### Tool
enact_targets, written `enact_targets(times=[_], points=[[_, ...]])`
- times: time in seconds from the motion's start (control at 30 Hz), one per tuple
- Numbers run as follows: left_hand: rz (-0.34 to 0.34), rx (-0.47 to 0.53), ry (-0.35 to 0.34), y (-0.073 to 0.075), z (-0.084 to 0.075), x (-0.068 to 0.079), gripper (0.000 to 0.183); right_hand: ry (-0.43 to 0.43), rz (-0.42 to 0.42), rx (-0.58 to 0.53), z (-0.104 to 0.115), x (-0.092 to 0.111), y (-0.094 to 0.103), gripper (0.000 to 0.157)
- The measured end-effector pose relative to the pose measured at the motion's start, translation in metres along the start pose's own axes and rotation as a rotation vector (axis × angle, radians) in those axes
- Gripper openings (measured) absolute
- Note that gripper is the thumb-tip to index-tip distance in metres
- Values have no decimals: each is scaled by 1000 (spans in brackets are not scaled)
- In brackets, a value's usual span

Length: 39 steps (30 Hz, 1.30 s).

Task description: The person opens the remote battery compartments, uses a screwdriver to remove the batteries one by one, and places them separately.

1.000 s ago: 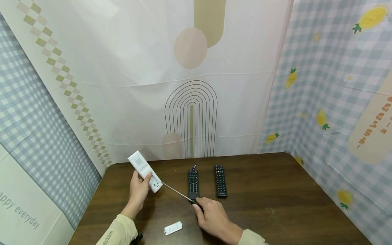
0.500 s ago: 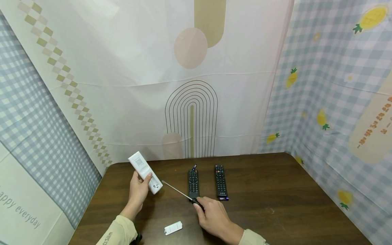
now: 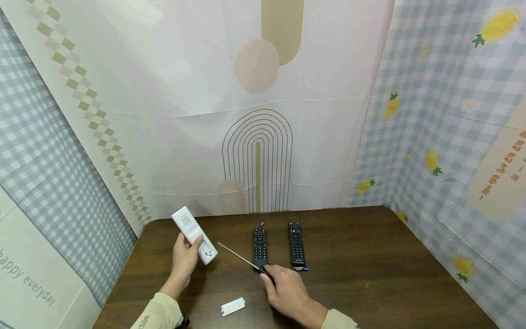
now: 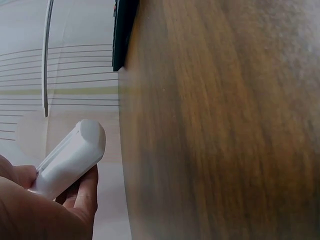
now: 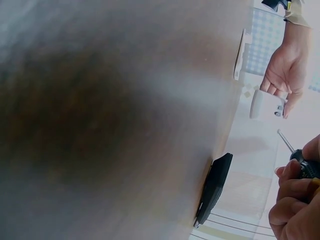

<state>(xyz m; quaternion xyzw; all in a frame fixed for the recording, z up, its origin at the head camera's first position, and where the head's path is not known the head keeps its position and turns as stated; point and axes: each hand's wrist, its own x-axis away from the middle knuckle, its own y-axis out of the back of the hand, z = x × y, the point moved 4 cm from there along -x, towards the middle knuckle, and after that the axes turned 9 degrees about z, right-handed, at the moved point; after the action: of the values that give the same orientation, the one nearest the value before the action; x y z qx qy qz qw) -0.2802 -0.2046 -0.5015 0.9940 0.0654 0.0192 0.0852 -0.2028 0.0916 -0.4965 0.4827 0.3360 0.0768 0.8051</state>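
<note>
Nearest to me on the worktop [image 3: 370,269], closer in than the white remote control [image 3: 191,227] and to its right, lies a loose white battery cover [image 3: 233,306], probably its own. My right hand [image 3: 289,292], also to the right of the white remote, is curled round the handle of a screwdriver [image 3: 248,262]; the shaft points back at the white remote, its tip near but not touching. My left hand [image 3: 182,265] is clamped on the white remote itself, which is tilted above the worktop, back upward, thumb across it. The two hands are apart. The battery compartment [image 3: 208,253] is exposed at the near end; its contents are too small to make out. Right of the white remote lies an inner black remote control [image 3: 260,244], a small blue object [image 3: 261,225], possibly a battery, at its far end; farther right lies an outer black remote control [image 3: 296,243], with a blue-and-white object [image 3: 300,268] at its near end. Behind the white remote hangs a patterned cloth [image 3: 185,137]. By my judgement, uncovering is done; work inside the compartment and refitting the cover appear left.
</note>
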Motion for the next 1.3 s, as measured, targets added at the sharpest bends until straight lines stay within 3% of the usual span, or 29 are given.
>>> enact_targets(times=[0.23,0.47,0.73,1.0,1.3], points=[[6,-18,4,0,0,2,43,-2,-10,5,-2,1,0,7],[62,-20,29,-10,6,2,44,-7,-27,-1,-5,2,1,4],[192,-116,39,-26,13,2,50,-29,-8,-15,-7,3,2,4],[290,-154,77,-36,16,4,40,-36,1,-38,-8,3,5,11],[286,-221,89,-39,18,2,38,13,-69,22,-7,5,7,12]])
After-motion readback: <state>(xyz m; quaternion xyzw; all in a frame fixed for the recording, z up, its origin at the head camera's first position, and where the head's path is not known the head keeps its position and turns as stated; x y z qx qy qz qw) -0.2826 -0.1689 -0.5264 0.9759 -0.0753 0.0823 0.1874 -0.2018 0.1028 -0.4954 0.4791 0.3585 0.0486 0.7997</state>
